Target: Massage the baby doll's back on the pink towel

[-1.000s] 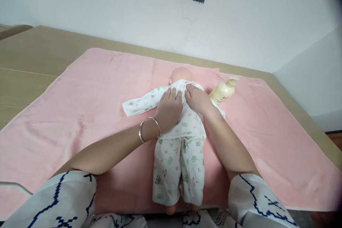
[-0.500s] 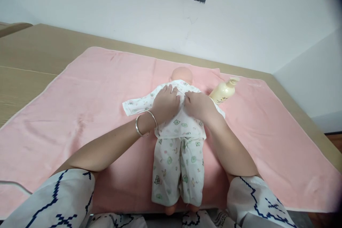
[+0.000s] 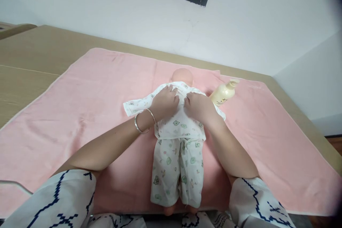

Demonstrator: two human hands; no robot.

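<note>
A baby doll in a white printed shirt and matching trousers lies with its bald head away from me. My left hand rests on the upper part of the shirt, its fingers slightly spread and pointing toward the head. Opposite it, my right hand lies on the shirt's other side, fingers bent and partly hidden beneath the hand. A narrow strip of cloth shows between both hands, and no lifted fold is visible. One doll sleeve stretches to the left; the other is mostly covered by my right arm.
A pink mat with creases lies under the doll on a wooden table. Close beyond my right hand, a pale yellow pump bottle lies tilted. White walls border the back. A pale cable crosses the lower left.
Both hands stay on the shirt in nearly the same place, with only a tiny shift of the right hand. The view has tilted very slightly; the doll and bottle look unmoved.
</note>
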